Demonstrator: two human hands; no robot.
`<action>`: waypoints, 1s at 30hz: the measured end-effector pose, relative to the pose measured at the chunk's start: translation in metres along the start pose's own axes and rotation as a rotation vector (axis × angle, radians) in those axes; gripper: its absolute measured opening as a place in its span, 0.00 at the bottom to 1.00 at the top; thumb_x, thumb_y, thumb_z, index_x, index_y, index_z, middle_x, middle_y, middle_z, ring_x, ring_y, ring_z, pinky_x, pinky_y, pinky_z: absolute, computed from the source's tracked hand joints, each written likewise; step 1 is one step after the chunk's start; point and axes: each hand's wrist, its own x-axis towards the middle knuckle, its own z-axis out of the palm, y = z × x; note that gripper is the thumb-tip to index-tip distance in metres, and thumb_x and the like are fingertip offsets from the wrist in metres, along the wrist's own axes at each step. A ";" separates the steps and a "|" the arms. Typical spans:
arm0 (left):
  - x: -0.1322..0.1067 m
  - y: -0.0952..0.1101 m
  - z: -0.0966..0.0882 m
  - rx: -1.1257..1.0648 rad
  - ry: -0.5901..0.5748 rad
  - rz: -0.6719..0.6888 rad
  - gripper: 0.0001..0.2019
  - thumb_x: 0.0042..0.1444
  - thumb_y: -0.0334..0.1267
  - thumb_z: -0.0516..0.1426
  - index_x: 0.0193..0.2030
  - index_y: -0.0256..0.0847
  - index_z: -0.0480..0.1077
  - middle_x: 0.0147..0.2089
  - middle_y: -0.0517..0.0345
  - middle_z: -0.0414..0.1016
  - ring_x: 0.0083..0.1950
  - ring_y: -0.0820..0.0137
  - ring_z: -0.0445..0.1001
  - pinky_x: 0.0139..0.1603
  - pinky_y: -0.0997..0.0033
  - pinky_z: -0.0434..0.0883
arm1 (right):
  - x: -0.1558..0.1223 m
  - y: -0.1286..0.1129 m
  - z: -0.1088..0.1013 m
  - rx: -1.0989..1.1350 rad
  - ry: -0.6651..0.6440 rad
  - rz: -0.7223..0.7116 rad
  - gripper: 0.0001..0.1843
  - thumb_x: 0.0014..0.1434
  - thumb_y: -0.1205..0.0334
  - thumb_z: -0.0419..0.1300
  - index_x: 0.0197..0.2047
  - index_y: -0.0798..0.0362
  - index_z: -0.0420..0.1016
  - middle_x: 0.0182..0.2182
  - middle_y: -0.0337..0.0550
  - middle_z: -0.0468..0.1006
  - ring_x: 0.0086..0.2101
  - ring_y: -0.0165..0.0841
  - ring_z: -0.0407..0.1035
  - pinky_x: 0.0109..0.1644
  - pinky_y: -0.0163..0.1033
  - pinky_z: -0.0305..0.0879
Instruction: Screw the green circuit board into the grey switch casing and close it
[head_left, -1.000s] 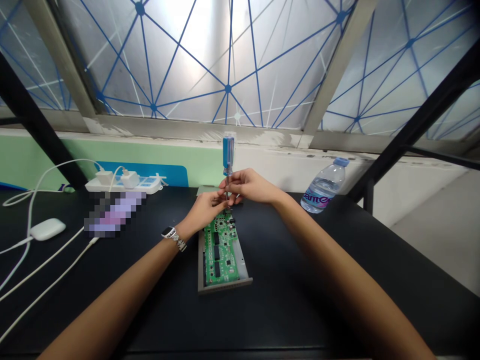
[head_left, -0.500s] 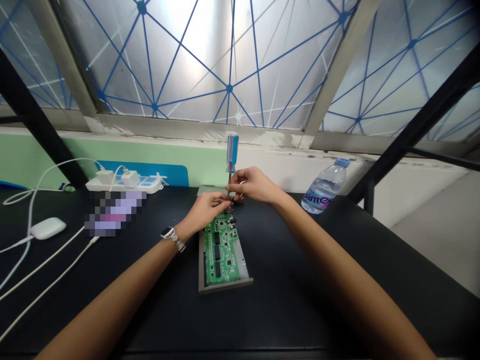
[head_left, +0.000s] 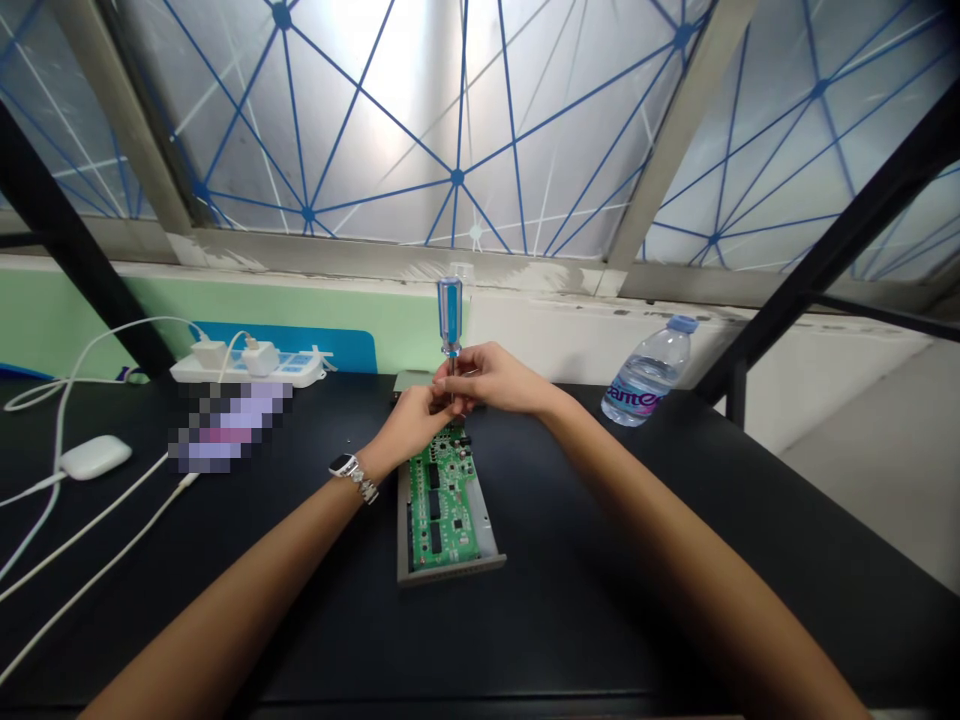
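Note:
A screwdriver (head_left: 450,315) with a clear and blue handle stands nearly upright over the far end of a green circuit board (head_left: 454,500). The board sits in a grey metal tray (head_left: 450,575) on the black table. My right hand (head_left: 491,378) is closed round the screwdriver's shaft, just under the handle. Lower down, my left hand (head_left: 420,415) pinches at the shaft, its fingertips against those of the right. The fingers hide the screwdriver's tip and whatever lies beneath it. A watch (head_left: 352,470) is on my left wrist.
A water bottle (head_left: 649,372) stands at the right rear. On the left are a white power strip (head_left: 247,370) with plugs, a blurred-out phone-like object (head_left: 232,428), a white rounded case (head_left: 96,458) and several white cables. Black frame bars (head_left: 817,270) slant at both sides.
The screwdriver has shifted slightly left and now stands straighter. My right hand has moved left with it, bringing its fingers against my left hand's. The circuit board has stayed put.

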 end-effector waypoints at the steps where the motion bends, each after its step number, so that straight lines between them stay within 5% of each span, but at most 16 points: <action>1: 0.000 0.001 0.001 -0.010 0.002 -0.011 0.16 0.61 0.48 0.61 0.39 0.33 0.78 0.40 0.44 0.84 0.44 0.56 0.83 0.48 0.57 0.77 | 0.000 0.002 0.001 -0.009 0.029 -0.020 0.06 0.59 0.62 0.65 0.35 0.57 0.75 0.24 0.41 0.79 0.23 0.29 0.74 0.28 0.34 0.71; 8: -0.007 0.014 -0.009 -0.089 -0.027 -0.026 0.13 0.58 0.43 0.63 0.44 0.35 0.79 0.46 0.47 0.84 0.50 0.58 0.82 0.56 0.58 0.76 | -0.002 -0.001 -0.010 -0.095 0.148 -0.004 0.08 0.55 0.62 0.68 0.29 0.56 0.74 0.23 0.40 0.77 0.25 0.30 0.74 0.26 0.32 0.69; 14: -0.008 0.013 -0.013 0.001 0.015 -0.009 0.12 0.59 0.43 0.63 0.41 0.35 0.79 0.43 0.48 0.84 0.46 0.58 0.82 0.49 0.62 0.77 | -0.003 -0.002 -0.010 -0.133 0.130 -0.026 0.02 0.56 0.67 0.63 0.34 0.57 0.75 0.31 0.43 0.81 0.25 0.30 0.76 0.27 0.33 0.69; 21: -0.009 0.015 -0.010 0.117 0.081 0.031 0.10 0.60 0.41 0.62 0.40 0.37 0.79 0.41 0.51 0.84 0.43 0.60 0.83 0.44 0.66 0.77 | -0.002 0.003 -0.006 -0.402 0.207 -0.086 0.08 0.58 0.64 0.63 0.29 0.57 0.78 0.22 0.42 0.79 0.25 0.32 0.75 0.29 0.34 0.67; 30: -0.024 0.024 -0.023 0.340 0.079 0.081 0.11 0.62 0.44 0.60 0.43 0.40 0.79 0.39 0.53 0.84 0.41 0.62 0.81 0.44 0.66 0.77 | -0.013 -0.003 -0.010 -0.174 0.233 -0.040 0.08 0.63 0.62 0.61 0.34 0.57 0.75 0.32 0.50 0.83 0.28 0.33 0.78 0.30 0.36 0.74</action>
